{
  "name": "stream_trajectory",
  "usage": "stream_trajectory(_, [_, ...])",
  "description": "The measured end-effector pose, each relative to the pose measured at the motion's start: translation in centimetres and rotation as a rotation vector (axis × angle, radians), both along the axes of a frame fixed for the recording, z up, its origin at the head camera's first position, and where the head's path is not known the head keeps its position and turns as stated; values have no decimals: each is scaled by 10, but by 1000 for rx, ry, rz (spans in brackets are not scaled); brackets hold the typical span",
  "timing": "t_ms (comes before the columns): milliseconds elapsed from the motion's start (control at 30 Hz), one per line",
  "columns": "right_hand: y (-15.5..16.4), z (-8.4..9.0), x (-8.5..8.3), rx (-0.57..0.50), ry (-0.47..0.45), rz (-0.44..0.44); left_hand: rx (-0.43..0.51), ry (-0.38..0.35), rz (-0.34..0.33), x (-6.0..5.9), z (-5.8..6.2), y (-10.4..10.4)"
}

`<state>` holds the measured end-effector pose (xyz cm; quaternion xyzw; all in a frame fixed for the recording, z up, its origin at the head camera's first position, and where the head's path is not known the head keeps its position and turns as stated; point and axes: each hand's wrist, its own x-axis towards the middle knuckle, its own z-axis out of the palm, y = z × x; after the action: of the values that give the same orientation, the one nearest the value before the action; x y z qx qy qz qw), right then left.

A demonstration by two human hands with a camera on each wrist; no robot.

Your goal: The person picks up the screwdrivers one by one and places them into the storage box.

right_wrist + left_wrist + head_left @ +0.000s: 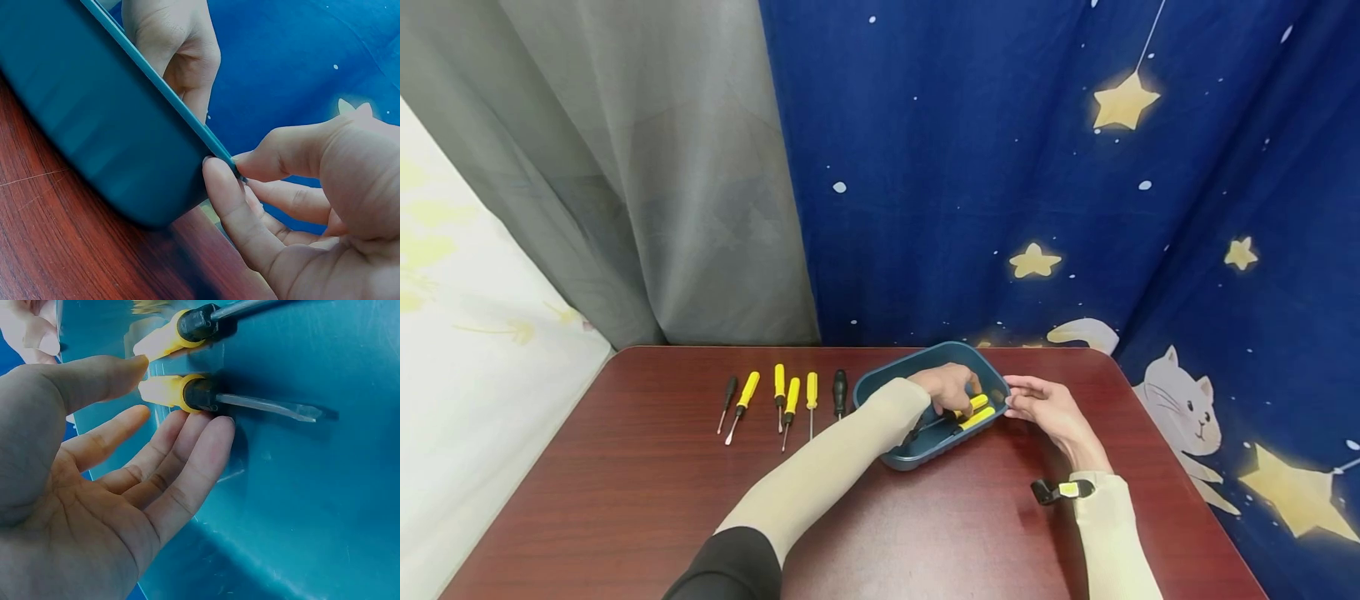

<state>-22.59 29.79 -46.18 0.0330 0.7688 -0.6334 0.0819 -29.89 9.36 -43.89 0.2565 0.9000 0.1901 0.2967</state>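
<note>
My left hand [951,387] reaches into a blue-green plastic bin [925,454]. In the left wrist view, its thumb and relaxed fingers lie around the yellow handle of a screwdriver [169,392], fingertips right at the handle. That screwdriver has a black collar and a flat metal blade, and lies on the bin's floor. A second yellow-handled screwdriver [165,340] lies beside it, on the side nearer me. My right hand [1052,412] pinches the rim at the bin's right end between thumb and fingers. The left forearm hides part of the bin's left side.
Left of the bin, several screwdrivers lie in a loose row on the brown table [625,467]: a small black one [730,387], yellow-handled ones [747,392] and a larger black one [840,387]. Grey and blue curtains [925,208] hang behind the table's back edge.
</note>
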Motion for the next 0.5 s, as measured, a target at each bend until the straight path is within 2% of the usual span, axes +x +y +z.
stream_trajectory(400, [0, -2, 2, -7, 30, 10, -1, 38, -11, 3, 3, -9])
stream_trajectory(500, [0, -3, 2, -5, 26, 7, -21, 74, -29, 3, 5, -11])
